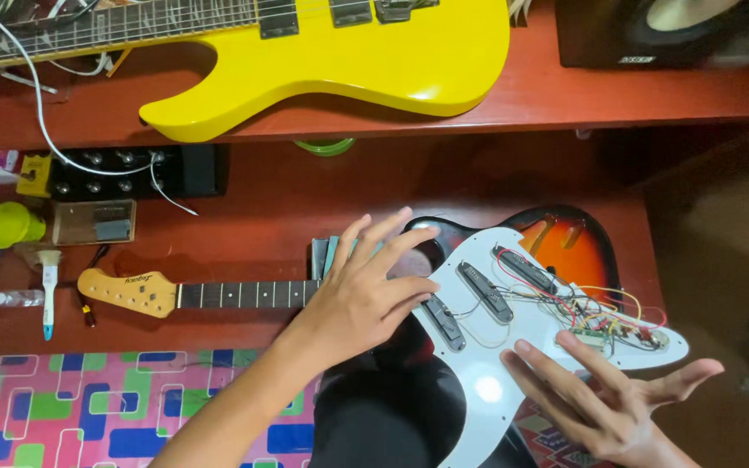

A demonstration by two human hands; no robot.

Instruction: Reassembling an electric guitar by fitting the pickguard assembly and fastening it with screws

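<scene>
**Steadying the guitar while the pickguard sits loose**

My left hand point(366, 290) lies flat and unclenched, fingers spread, pressing on the sunburst guitar body point(556, 238) where the neck point(244, 295) joins it; it grasps nothing. My right hand point(604, 394) is also released, palm up and fingers splayed, hovering just below the lower edge of the white pickguard point(487, 381), touching or nearly touching it, I cannot tell which.

The pickguard lies between my two hands, turned over so its three pickups point(483, 290) and a tangle of coloured wires point(595, 312) face up. The wires run beyond my right fingertips, toward the far edge of the body.

To do this well, I judge that I should keep the left palm's weight on the body so it does not slide on the red table point(253, 208), and bring the right fingers under the plate's bare rim, well clear of the wiring. Lifting slowly matters, since the thin leads could snag or pull off their solder joints.

Past my left hand sit a yellow guitar point(348, 61) on the shelf, a pedal unit point(123, 169) and a small brush point(48, 290)
</scene>
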